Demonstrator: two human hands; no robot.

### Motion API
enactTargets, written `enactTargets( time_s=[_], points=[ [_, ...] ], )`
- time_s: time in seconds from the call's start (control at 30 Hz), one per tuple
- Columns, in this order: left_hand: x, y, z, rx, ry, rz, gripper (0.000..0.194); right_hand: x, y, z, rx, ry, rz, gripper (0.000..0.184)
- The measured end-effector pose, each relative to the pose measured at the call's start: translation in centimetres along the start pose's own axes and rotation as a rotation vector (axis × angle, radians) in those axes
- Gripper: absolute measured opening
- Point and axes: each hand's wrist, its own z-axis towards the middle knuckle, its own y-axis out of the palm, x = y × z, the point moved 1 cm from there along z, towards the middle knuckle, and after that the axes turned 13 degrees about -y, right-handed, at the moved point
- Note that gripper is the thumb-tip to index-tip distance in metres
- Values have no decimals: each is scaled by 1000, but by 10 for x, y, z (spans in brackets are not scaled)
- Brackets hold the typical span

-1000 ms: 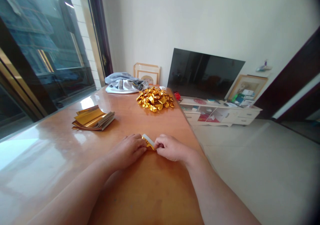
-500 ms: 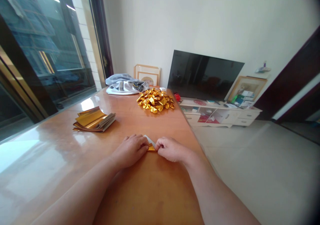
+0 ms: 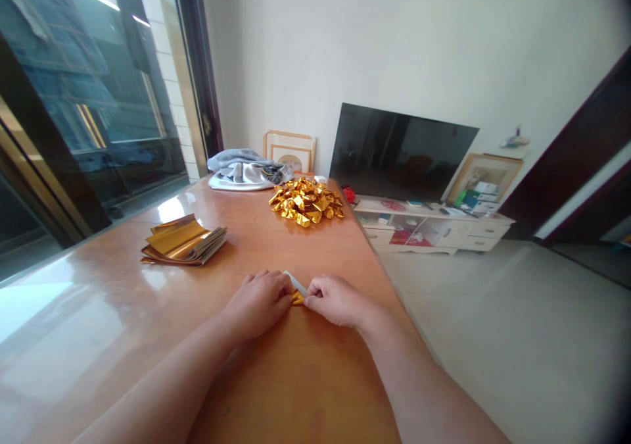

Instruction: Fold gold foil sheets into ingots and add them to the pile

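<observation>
A small sheet of gold foil paper (image 3: 297, 296) with a pale back lies on the table between my two hands, partly folded. My left hand (image 3: 263, 301) is closed on its left side, the fingers covering much of it. On the right side, my right hand (image 3: 332, 298) pinches the paper's edge between thumb and curled fingers. Beyond them is a heap of folded gold foil pieces (image 3: 306, 202). To the left lies a stack of flat gold foil sheets (image 3: 185, 240), its top sheets curling up.
The glossy wooden table (image 3: 296, 378) has its right edge beside my right forearm. Grey and white cloth (image 3: 249, 169) lies at the far end, before leaning picture frames (image 3: 290, 151). A television (image 3: 401, 151) and a low white cabinet (image 3: 463, 230) stand beyond.
The foil paper's pale flap looks narrower, and more crumpled gold shows between my fingers. Both hands remain on the paper. The view has tilted slightly upward.
</observation>
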Motion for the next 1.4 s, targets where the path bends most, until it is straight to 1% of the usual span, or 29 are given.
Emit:
enactTargets(
  time_s=[0.13, 0.23, 0.47, 0.53, 0.73, 0.93, 1.07, 1.23, 1.4],
  points=[
    [-1, 0, 0, 0, -41, -5, 6, -2, 2, 2, -4, 56, -52, 16],
    [-1, 0, 0, 6, -57, -7, 10, -1, 5, 3, 4, 97, -72, 17],
    [1, -2, 0, -17, -53, -1, 15, 4, 9, 4, 1, 100, -76, 28],
    [1, -2, 0, -19, -58, 2, 16, 4, 9, 5, 1, 108, -97, 27],
    [3, -2, -1, -20, -36, -4, 16, -1, 10, 7, 6, 106, -159, 15],
    [2, -2, -1, -31, 1, -19, 19, -1, 10, 6, 20, 67, -160, 15],
    [2, -2, -1, -37, -6, -16, 17, 0, 11, 7, 4, 83, -166, 15],
    [2, -2, -1, -46, -11, -17, 17, 0, 11, 7, 33, 64, -176, 14],
    [2, -1, 0, -52, -26, -15, 17, -1, 11, 6, 20, 74, -167, 15]
  ],
)
